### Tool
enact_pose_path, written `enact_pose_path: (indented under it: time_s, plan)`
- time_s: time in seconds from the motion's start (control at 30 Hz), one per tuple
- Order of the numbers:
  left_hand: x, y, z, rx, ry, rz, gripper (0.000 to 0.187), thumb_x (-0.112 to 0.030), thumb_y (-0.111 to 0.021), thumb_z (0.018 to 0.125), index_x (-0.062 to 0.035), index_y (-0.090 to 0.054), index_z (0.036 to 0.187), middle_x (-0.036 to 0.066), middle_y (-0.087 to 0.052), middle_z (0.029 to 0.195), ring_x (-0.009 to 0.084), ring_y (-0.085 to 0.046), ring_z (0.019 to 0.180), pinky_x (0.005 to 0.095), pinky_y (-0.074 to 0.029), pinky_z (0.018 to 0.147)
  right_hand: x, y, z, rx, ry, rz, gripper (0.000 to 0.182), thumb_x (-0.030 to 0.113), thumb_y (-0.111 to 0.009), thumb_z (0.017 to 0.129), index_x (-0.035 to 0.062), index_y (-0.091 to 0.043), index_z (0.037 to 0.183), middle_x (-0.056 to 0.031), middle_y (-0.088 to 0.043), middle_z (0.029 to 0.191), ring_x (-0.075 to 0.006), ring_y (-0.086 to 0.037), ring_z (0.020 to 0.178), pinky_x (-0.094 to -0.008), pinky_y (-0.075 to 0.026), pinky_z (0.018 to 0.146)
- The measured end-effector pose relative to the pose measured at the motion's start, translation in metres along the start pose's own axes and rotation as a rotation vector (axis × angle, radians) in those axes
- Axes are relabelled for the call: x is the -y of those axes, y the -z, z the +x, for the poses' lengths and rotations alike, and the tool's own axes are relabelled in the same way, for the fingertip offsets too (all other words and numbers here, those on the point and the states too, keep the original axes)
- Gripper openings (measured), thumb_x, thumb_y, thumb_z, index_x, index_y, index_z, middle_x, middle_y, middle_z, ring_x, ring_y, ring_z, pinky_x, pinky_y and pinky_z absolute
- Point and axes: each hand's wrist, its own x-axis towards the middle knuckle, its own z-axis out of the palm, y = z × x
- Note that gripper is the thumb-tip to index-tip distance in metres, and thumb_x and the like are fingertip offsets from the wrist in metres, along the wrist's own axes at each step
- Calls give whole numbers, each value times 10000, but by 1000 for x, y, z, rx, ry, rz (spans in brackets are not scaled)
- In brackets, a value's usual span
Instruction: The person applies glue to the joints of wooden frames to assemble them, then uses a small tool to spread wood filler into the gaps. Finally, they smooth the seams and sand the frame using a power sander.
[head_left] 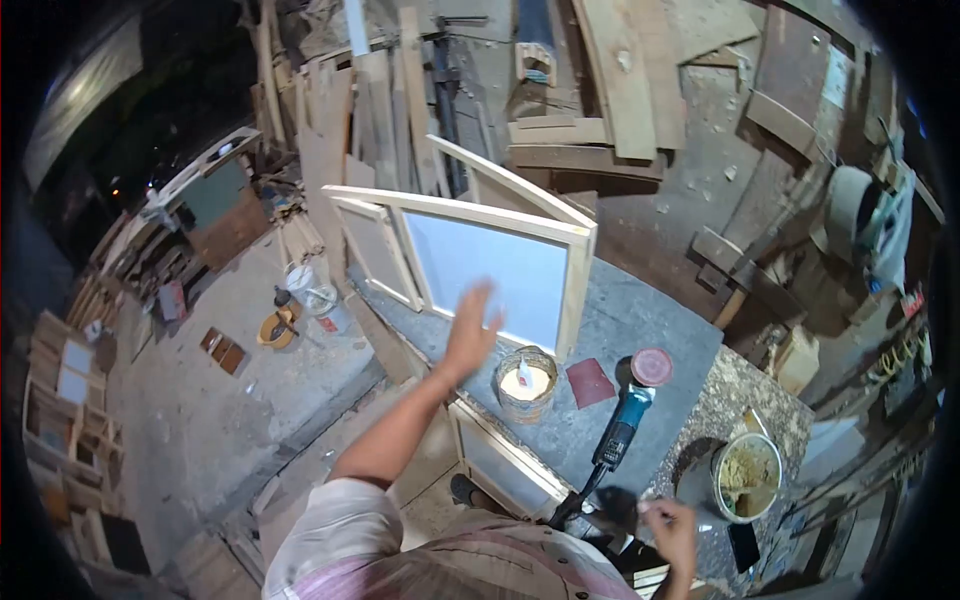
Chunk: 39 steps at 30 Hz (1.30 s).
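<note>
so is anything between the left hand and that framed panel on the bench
Nothing visible. The left hand is raised, open, right in front of the framed panel, with no object between them. The glue tub sits on the bench just to its right, clear of the path.

One head-worn camera looks steeply down and forward from above the person's shoulders, its wide fisheye lens bending the edges; the worktop (640, 330) lies close beneath, between and beyond the hands, with the workshop floor (215, 420) left of the left hand (472, 330)
</note>
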Motion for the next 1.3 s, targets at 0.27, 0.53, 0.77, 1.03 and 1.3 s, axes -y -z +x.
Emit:
enact_pose_path:
  time_s: [0.27, 0.53, 0.77, 1.03, 1.3]
  plan:
    - [105, 92, -355, 532, 798, 70, 361, -358, -632, 972, -11, -731, 977, 208, -723, 892, 322, -696, 782, 432, -538, 766, 2, -109, 45, 486, 146, 19, 169, 80, -757, 870, -7, -716, 1008, -85, -725, 819, -131, -673, 745, -272, -535, 722]
    - [212, 193, -525, 522, 1176, 133, 377, -217, -630, 823, -25, -722, 1134, 255, -687, 1172, 416, -636, 1135, 472, -489, 1025, 89, -222, 127, 516, 177, 82, 216, -5, -720, 866, -6, -706, 1081, -8, -661, 785, -59, -584, 737, -237, -496, 703]
    - [321, 292, -513, 250, 1326, -47, 456, -275, -710, 866, -32, -663, 1248, 219, -660, 1273, 369, -615, 1210, 431, -486, 1039, 130, -390, 168, 640, 64, 89, 317, 62, -747, 897, 33, -682, 1206, 5, -662, 898, -55, -584, 801, -234, -497, 726]
    - [409, 350, -204, 4, 863, -147, 286, -158, -670, 943, -17, -671, 1192, 144, -708, 1146, 228, -668, 1062, 351, -519, 909, 150, -458, 193, 697, 33, 28, 301, 153, -752, 924, 28, -697, 1192, -23, -679, 912, -86, -601, 826, -259, -505, 752]
    - [319, 308, 104, 104, 197, -305, 251, -97, -633, 960, -4, -662, 1191, 144, -670, 1177, 267, -647, 1075, 339, -500, 944, 129, -485, 255, 562, -57, 140, 241, 45, -678, 938, 1, -682, 1175, -15, -695, 907, -83, -616, 810, -253, -508, 743]
